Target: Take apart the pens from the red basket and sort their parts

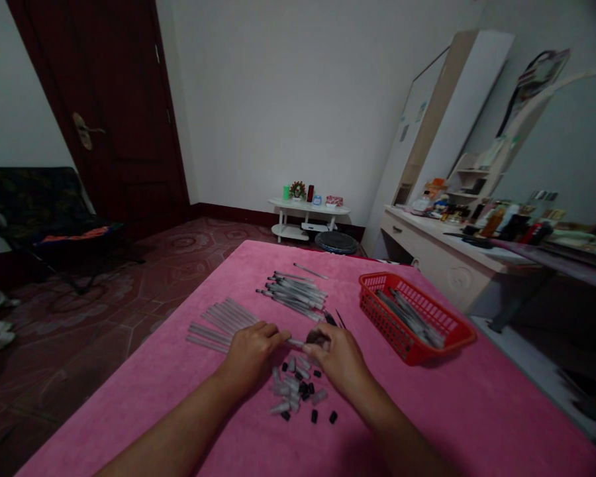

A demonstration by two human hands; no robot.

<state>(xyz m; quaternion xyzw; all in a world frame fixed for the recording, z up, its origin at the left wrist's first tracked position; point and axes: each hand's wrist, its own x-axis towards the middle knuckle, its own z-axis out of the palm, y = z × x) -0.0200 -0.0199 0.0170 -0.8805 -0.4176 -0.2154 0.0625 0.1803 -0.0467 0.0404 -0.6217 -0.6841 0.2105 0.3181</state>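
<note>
My left hand (pixel 252 350) is closed on one end of a thin, clear pen barrel (pixel 296 342). Fingertips of my right hand (pixel 342 358) pinch around the barrel's other end; what exactly sits between them is hard to make out. Under and between the hands lies a loose heap of clear pen caps (pixel 292 385) and small black plugs (pixel 304 389). Beside my left hand, several empty-looking pen barrels (pixel 228 317) are fanned out. Beyond both hands is a pile of thin pens or refills (pixel 295 291) with dark ends.
A red plastic basket (pixel 407 354) holding more pens (pixel 412 318) stands on the right of the pink-covered table (pixel 169 411). Dark, pointed tweezers-like tools (pixel 338 319) lie past my right hand. A dressing table (pixel 437 245) flanks the right side; a folding chair (pixel 34 205) is at left.
</note>
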